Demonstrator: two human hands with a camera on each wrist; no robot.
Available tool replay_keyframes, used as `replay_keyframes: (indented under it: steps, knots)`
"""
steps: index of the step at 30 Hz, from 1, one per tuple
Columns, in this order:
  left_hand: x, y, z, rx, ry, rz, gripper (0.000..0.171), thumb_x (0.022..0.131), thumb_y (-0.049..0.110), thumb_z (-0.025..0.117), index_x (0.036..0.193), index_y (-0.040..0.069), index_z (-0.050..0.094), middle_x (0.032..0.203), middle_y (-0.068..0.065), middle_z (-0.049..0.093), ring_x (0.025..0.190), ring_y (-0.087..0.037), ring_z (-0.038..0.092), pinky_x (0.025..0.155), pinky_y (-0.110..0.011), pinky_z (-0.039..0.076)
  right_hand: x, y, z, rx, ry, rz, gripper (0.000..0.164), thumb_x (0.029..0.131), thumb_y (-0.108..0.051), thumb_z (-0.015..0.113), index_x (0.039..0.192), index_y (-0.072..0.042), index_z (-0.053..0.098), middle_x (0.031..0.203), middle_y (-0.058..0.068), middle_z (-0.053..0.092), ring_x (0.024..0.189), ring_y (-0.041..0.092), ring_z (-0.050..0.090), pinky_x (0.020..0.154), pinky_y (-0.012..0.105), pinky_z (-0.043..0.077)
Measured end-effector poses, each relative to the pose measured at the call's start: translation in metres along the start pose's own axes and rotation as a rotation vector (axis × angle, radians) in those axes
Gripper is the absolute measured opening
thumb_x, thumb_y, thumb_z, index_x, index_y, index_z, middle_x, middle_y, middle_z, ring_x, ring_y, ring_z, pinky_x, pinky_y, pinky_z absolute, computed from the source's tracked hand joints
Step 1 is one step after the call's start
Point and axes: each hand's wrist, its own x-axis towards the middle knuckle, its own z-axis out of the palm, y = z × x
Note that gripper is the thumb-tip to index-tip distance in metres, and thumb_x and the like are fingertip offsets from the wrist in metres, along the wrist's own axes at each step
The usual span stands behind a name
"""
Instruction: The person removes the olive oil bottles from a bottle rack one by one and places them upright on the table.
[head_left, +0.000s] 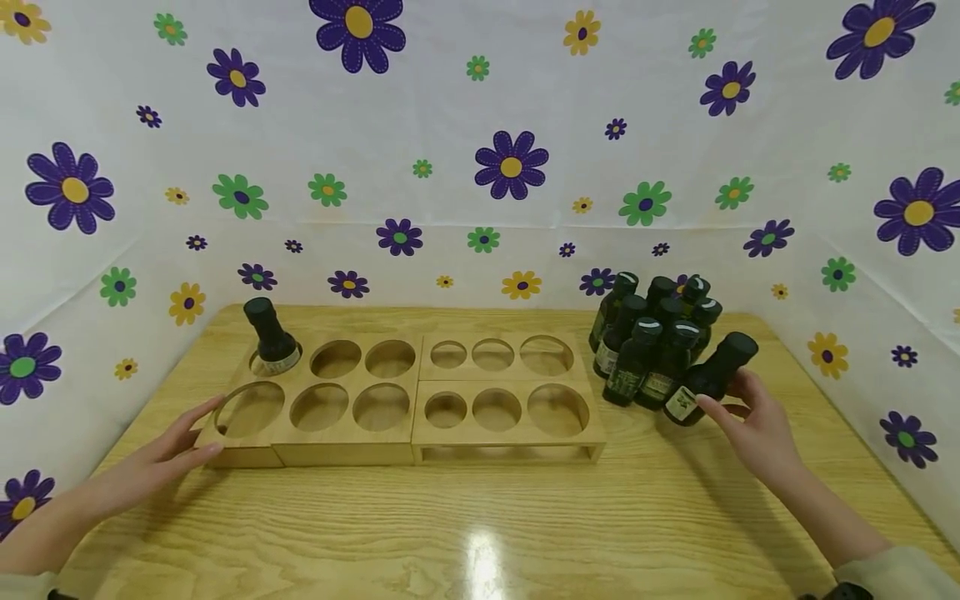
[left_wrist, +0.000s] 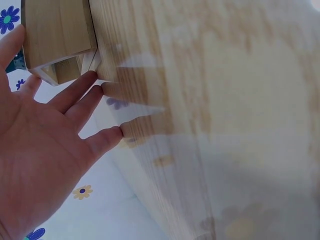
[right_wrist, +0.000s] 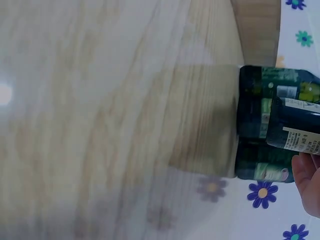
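Note:
My right hand (head_left: 757, 429) grips a dark glass bottle (head_left: 711, 379) with a black cap and a pale label. The bottle tilts, its cap toward the right, at the front right of a cluster of similar bottles (head_left: 633, 358). In the right wrist view, the held bottle (right_wrist: 295, 122) overlaps the others, and only some fingertips show. My left hand (head_left: 161, 458) lies at the left end of a wooden rack (head_left: 345, 452) with round holes, fingers extended and touching its edge. A lone dark bottle (head_left: 276, 342) leans in the rack's back left hole.
A light wooden table (head_left: 375, 533) carries everything. The rack's right section (head_left: 510, 456) has holes of differing sizes and an open slot along its front. A white cloth with flowers (head_left: 435, 108) hangs behind and at both sides.

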Motion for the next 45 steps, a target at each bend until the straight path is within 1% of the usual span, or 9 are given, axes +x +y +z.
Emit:
replay_keyframes:
  steps: [2,4,14,16,18,21,22,42,45]
  knots:
    - [0.001,-0.001,0.0,-0.002,-0.002,-0.001,0.067,0.106,0.019,0.041,0.156,0.009,-0.002,0.154,-0.033,0.006,0.126,-0.064,0.024,0.087,-0.07,0.039,0.001,0.004,-0.001,-0.01,-0.008,0.009,0.046,0.094,-0.005,0.064,0.131,0.013,0.043,0.112,0.016,0.054,0.094,-0.018,0.041,0.074,0.004,0.04]
    - [0.001,-0.001,0.0,-0.006,-0.001,-0.002,0.067,0.106,0.019,0.041,0.156,0.01,-0.002,0.154,-0.033,0.006,0.126,-0.065,0.023,0.087,-0.07,0.038,0.002,0.007,-0.001,-0.015,-0.011,0.01,0.047,0.094,-0.005,0.064,0.131,0.013,0.043,0.114,0.023,0.053,0.094,-0.019,0.04,0.074,0.003,0.04]
    - [0.0,0.001,0.0,0.004,0.005,0.0,0.067,0.106,0.019,0.041,0.156,0.01,-0.001,0.154,-0.032,0.006,0.125,-0.065,0.023,0.086,-0.07,0.039,0.011,0.019,-0.001,-0.036,-0.055,0.054,0.054,0.096,-0.015,0.063,0.134,0.014,0.038,0.121,0.03,0.05,0.095,-0.017,0.036,0.073,0.002,0.038]
    - [0.0,0.001,0.0,0.003,0.004,-0.001,0.067,0.106,0.019,0.042,0.156,0.01,-0.001,0.154,-0.031,0.006,0.126,-0.065,0.023,0.086,-0.07,0.039,0.012,0.021,-0.001,-0.046,-0.064,0.065,0.055,0.097,-0.017,0.062,0.134,0.015,0.038,0.122,0.031,0.049,0.099,-0.005,0.045,0.073,0.002,0.038]
    - [0.0,0.0,0.001,0.001,0.0,-0.003,0.067,0.106,0.019,0.042,0.156,0.011,-0.001,0.154,-0.031,0.006,0.126,-0.064,0.024,0.086,-0.07,0.039,0.014,0.022,0.0,-0.047,-0.076,0.081,0.057,0.097,-0.018,0.061,0.136,0.015,0.036,0.124,0.032,0.048,0.106,0.015,0.052,0.072,0.002,0.038]
    - [0.0,0.0,0.001,-0.006,-0.004,-0.004,0.067,0.106,0.019,0.042,0.157,0.012,-0.002,0.154,-0.031,0.006,0.127,-0.063,0.023,0.087,-0.069,0.039,0.016,0.024,0.0,-0.038,-0.095,0.115,0.061,0.099,-0.022,0.059,0.139,0.016,0.031,0.127,0.034,0.045,0.113,0.046,0.046,0.072,0.001,0.036]
    - [0.0,0.0,0.0,-0.009,-0.006,-0.003,0.067,0.106,0.019,0.041,0.157,0.012,-0.002,0.154,-0.031,0.006,0.127,-0.063,0.022,0.087,-0.069,0.039,0.017,0.024,0.0,-0.03,-0.101,0.127,0.063,0.099,-0.023,0.058,0.14,0.016,0.03,0.128,0.035,0.043,0.116,0.049,0.044,0.072,0.001,0.036]
    - [-0.001,0.003,0.0,-0.004,0.007,0.006,0.067,0.105,0.019,0.042,0.156,0.011,-0.001,0.154,-0.031,0.007,0.127,-0.062,0.024,0.088,-0.067,0.04,0.028,0.03,0.005,0.011,-0.082,0.171,0.065,0.098,-0.024,0.061,0.142,0.012,0.03,0.134,0.034,0.041,0.119,0.049,0.042,0.071,0.003,0.037]
    - [-0.001,0.004,0.0,-0.005,0.006,0.005,0.068,0.105,0.019,0.042,0.156,0.011,-0.001,0.155,-0.031,0.007,0.127,-0.062,0.023,0.088,-0.067,0.04,0.024,0.029,0.002,0.014,-0.068,0.17,0.067,0.097,-0.025,0.062,0.143,0.01,0.029,0.136,0.032,0.039,0.118,0.043,0.044,0.072,0.003,0.037]
